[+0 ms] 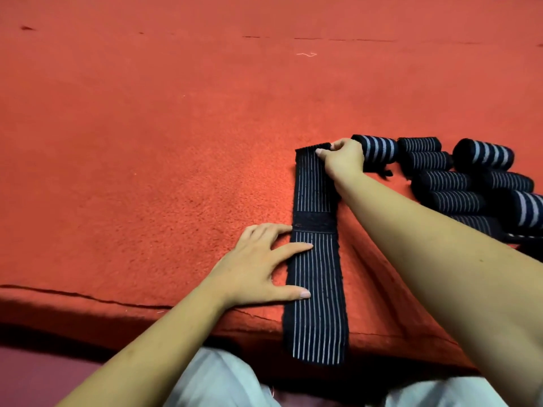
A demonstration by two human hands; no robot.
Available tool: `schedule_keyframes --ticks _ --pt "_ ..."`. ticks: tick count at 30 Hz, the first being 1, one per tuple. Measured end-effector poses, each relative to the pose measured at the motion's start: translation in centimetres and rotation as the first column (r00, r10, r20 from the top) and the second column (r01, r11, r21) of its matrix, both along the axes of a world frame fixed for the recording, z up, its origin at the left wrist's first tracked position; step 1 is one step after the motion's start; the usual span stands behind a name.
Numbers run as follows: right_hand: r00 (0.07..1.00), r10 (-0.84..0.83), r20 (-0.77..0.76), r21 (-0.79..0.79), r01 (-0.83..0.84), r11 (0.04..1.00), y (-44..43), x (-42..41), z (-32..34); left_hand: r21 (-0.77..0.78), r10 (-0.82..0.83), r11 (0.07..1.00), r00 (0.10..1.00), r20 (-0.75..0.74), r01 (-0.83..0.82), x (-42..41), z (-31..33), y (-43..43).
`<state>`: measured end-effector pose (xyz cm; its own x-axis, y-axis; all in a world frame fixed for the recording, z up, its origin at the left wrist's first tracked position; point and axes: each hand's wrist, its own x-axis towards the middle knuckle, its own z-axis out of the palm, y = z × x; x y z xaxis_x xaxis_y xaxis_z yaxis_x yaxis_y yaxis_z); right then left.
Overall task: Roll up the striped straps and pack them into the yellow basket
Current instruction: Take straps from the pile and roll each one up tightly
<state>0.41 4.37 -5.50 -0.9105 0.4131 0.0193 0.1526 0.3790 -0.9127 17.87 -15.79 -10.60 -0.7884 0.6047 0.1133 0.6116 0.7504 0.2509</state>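
Red carpet (147, 171) covers the whole surface, with one long seam near its front edge and one pale thread (307, 54) lying far back. Below the edge, pale trousers (217, 383) show at the bottom of the view.

One left hand (261, 268) lies flat, palm on the carpet, fingers straight and spread. Its thumb and forefinger reach onto the left side of the strap and press it down; it grips nothing.

One strap (316, 289), dark with thin white stripes, lies unrolled and flat, running away from the person. Its near end hangs over the carpet's front edge. One plain dark patch (316, 221) crosses it about midway, just beyond the left fingertips.

One right hand (342, 155) is at the strap's far end. Its fingers are curled and pinch that end, which is turned up and over a little off the carpet. The forearm crosses above the strap's right edge.

Right of this hand sits a cluster of rolls (443, 180), all lying on their sides on the carpet and packed close, many touching. I count nine: three with broad white stripes and six with thin ones. The dark shapes at the right edge are cut off, so there may be one or two more. The nearest roll (380, 148), broad-striped, is just behind the right hand's knuckles.
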Motion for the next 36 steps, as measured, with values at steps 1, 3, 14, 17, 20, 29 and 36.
schedule_keyframes --ticks 1,3,14,17,20,29,36 --pt "0.998 0.030 -0.053 -0.036 -0.031 0.999 0.0 0.5 0.4 0.014 0.002 1.000 1.000 0.002 -0.002 -0.1 0.0 0.0" --pt "0.984 0.095 -0.154 -0.102 -0.111 0.989 0.0 2.4 1.6 0.047 0.002 0.999 1.000 -0.006 -0.002 -0.1 -0.1 0.0" --pt "0.831 0.354 -0.429 -0.179 -0.462 0.869 2.0 17.7 7.5 0.736 0.184 0.560 0.923 0.338 -0.381 0.5 2.6 0.7" --pt "0.832 0.374 -0.411 -0.178 -0.475 0.862 2.4 20.6 6.8 0.841 0.173 0.329 0.903 0.393 -0.429 1.8 5.4 1.7" --pt "0.841 0.377 -0.389 -0.193 -0.474 0.859 2.3 22.8 6.1 0.878 0.070 0.291 0.923 0.377 -0.381 3.5 7.5 3.2" --pt "0.855 0.300 -0.422 -0.302 -0.445 0.843 1.8 25.8 6.3 0.922 -0.004 0.288 0.963 0.271 -0.258 7.3 9.9 5.1" --pt "0.805 0.375 -0.459 -0.186 -0.500 0.845 1.7 27.0 7.1 0.921 0.006 0.344 0.981 0.193 -0.184 8.7 10.4 4.8"
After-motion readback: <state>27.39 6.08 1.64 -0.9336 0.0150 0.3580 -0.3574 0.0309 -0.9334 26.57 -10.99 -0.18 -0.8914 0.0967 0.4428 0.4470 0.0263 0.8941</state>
